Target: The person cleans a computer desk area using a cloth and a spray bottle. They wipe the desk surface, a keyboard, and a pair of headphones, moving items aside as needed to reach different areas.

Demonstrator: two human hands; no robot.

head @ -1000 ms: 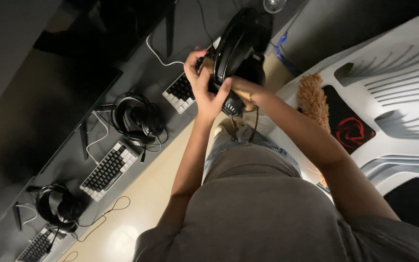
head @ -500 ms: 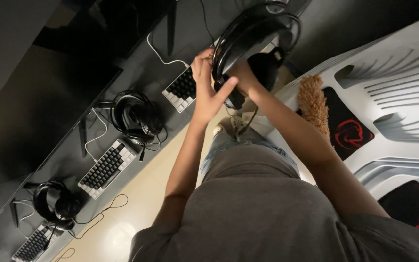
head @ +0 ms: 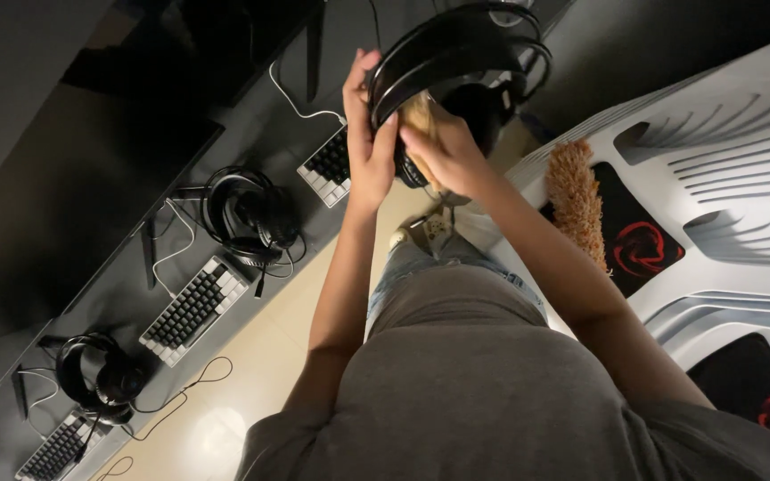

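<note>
Desk (head: 118, 267) crowded: keyboards (head: 193, 310), headsets (head: 247, 214); floor strip (head: 251, 365) free.

Left hand (head: 369, 151) and right hand (head: 443, 153) raised together (fingers curled, gripping).

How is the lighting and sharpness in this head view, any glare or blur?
Head view: dim overall; desk nearly black, headset in both hands lacks detail; glare spot on the floor; white chair brightest; left hand and right hand slightly soft.
</note>
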